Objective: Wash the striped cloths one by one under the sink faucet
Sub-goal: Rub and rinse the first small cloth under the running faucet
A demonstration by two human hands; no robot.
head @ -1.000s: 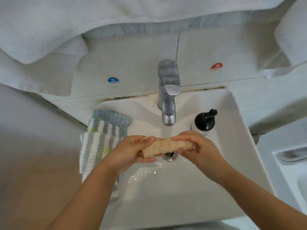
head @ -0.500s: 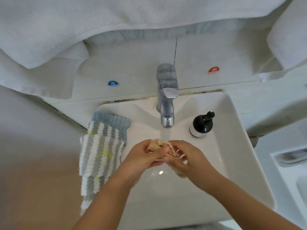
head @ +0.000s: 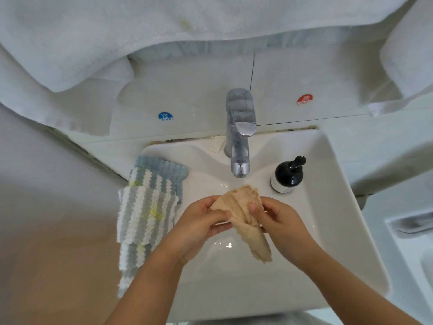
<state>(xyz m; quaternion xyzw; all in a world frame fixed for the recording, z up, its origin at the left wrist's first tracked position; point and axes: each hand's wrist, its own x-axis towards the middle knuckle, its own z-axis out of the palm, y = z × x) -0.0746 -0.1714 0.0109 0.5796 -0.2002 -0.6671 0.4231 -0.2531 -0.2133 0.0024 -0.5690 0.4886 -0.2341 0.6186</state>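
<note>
A wet beige cloth (head: 243, 213) hangs bunched over the white sink basin (head: 332, 207), just below the chrome faucet (head: 239, 139). My left hand (head: 199, 227) grips its upper left part. My right hand (head: 278, 225) pinches its right side with thumb on top, and the cloth's lower end dangles toward the basin. A stack of blue-grey and white striped cloths (head: 147, 207) with yellow stains lies draped over the sink's left rim. I cannot tell whether water is running from the spout.
A black pump soap bottle (head: 287, 175) stands on the basin's right shoulder. White towels (head: 117, 36) hang above. Blue cold (head: 165, 116) and red hot (head: 304, 99) stickers mark the wall. A second fixture (head: 412, 222) sits at the far right.
The beige cloth went from a twisted horizontal roll held between both hands, to a tight bunch, to now hanging loosened with its end dangling down. The view shifted slightly.
</note>
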